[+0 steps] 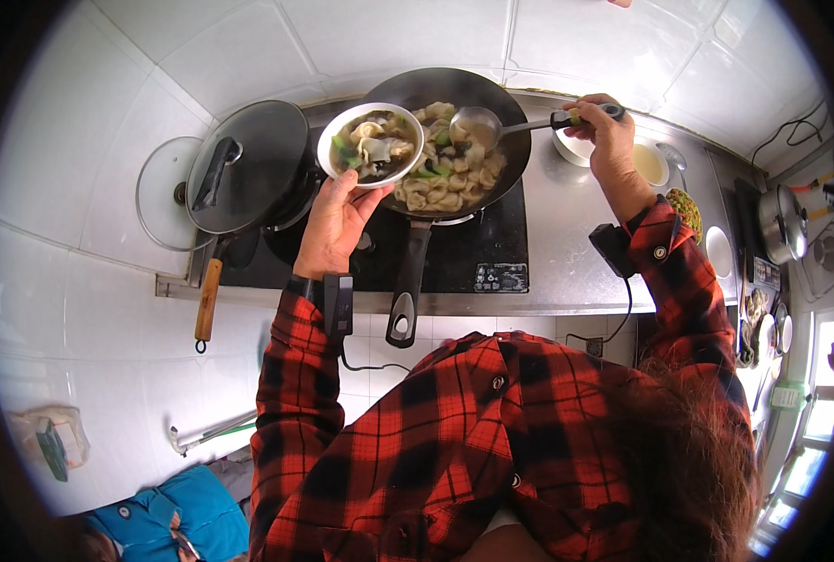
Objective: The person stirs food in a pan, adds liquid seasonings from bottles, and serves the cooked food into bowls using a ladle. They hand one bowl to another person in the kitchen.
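My left hand point(332, 228) holds a white bowl point(371, 145) by its near rim and underside. Dumplings, green vegetable pieces and dark pieces lie in broth inside it. The bowl is held over the left edge of a black wok point(515, 151), which holds many dumplings point(452, 191) and some greens on the stove. My right hand point(605, 133) grips the dark handle of a metal ladle point(474, 128). The ladle's head, with cloudy liquid in it, is over the dumplings at the wok's right part. The wok's long black handle point(410, 288) points towards me.
A pan with a glass lid point(248, 168) and wooden handle sits on the left of the stove point(501, 232). Another glass lid point(157, 190) leans behind it. Bowls, one with pale liquid point(648, 165), and chopped food point(684, 211) stand right. A person in blue point(178, 516) is at lower left.
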### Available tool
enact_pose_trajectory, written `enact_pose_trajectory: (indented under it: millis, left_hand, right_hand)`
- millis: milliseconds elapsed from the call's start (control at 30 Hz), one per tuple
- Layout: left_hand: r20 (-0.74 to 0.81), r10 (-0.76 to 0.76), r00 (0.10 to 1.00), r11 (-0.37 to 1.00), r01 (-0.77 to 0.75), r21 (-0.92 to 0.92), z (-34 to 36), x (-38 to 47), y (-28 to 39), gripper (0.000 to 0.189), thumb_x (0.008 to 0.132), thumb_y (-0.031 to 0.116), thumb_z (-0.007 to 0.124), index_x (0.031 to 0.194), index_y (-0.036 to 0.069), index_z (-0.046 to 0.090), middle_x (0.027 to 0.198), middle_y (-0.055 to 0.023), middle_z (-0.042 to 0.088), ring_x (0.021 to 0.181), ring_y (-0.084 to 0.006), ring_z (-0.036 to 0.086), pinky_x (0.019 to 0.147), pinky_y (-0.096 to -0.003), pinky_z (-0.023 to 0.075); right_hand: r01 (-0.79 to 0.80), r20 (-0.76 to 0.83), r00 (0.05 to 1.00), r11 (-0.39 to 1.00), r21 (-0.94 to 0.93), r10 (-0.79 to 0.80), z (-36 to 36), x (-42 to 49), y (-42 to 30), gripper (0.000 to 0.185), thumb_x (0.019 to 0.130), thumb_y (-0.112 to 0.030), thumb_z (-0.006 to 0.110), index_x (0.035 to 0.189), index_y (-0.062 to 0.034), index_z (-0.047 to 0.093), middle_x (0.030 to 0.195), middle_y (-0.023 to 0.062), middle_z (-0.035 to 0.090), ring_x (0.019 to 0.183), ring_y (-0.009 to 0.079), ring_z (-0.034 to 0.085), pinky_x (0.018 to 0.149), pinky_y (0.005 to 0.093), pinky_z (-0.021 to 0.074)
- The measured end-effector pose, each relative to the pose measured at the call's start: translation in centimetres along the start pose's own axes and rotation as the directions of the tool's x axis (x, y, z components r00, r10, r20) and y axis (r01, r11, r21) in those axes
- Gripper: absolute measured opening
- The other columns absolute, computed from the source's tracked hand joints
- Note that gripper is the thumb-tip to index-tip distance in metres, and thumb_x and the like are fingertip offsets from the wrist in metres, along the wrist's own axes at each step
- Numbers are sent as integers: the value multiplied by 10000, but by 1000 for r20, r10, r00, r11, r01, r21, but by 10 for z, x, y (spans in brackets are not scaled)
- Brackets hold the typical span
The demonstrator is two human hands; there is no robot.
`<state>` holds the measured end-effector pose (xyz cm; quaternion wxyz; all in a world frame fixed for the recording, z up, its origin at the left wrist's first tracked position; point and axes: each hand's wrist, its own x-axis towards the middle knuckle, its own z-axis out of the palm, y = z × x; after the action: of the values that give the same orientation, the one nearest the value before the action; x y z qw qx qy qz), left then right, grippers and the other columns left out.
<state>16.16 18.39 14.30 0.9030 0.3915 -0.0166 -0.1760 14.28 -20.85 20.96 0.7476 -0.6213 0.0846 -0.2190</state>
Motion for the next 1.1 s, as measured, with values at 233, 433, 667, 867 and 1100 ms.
enact_pose_trajectory:
  millis: [233,433,667,867,1100]
  left_hand:
    - [14,3,1000,1000,-3,7,1,0,1,453,960,136,607,1344,-42,447,1272,-232,570,1142,-419,596,901,-360,599]
    - [-12,33,999,999,-33,25,9,-2,0,367,964,144,592,1270,-36,500,1136,-186,646,987,-305,683,841,-313,606]
    - [3,9,1000,1000,-9,19,1,2,1,402,961,139,601,1301,-35,477,1186,-203,618,1051,-348,650,858,-334,606]
    - [5,-4,1000,1000,4,6,-6,5,0,477,954,139,616,1358,-39,436,1263,-241,575,1125,-423,606,891,-363,603]
    - [-3,4,1000,999,-4,46,0,1,3,385,970,152,590,1291,-33,486,1172,-186,630,1019,-313,670,873,-337,594]
  right_hand:
    - [25,-74,997,997,73,-19,0,7,-13,151,825,-38,601,953,42,599,872,207,702,562,226,645,559,284,569]
    - [11,-52,999,1000,21,-10,1,9,-19,192,846,-100,589,992,23,607,923,202,713,619,228,661,590,255,518]
    - [89,63,994,996,16,-90,3,5,-10,127,835,-43,627,941,26,627,915,157,705,643,194,651,614,275,570]
    - [281,341,922,923,-262,-184,7,-16,5,118,822,-12,622,933,9,655,952,78,701,750,98,593,713,235,506]
    - [113,284,959,934,-340,-13,4,-32,-11,116,824,-61,632,925,-21,673,863,83,693,684,94,625,615,218,506]
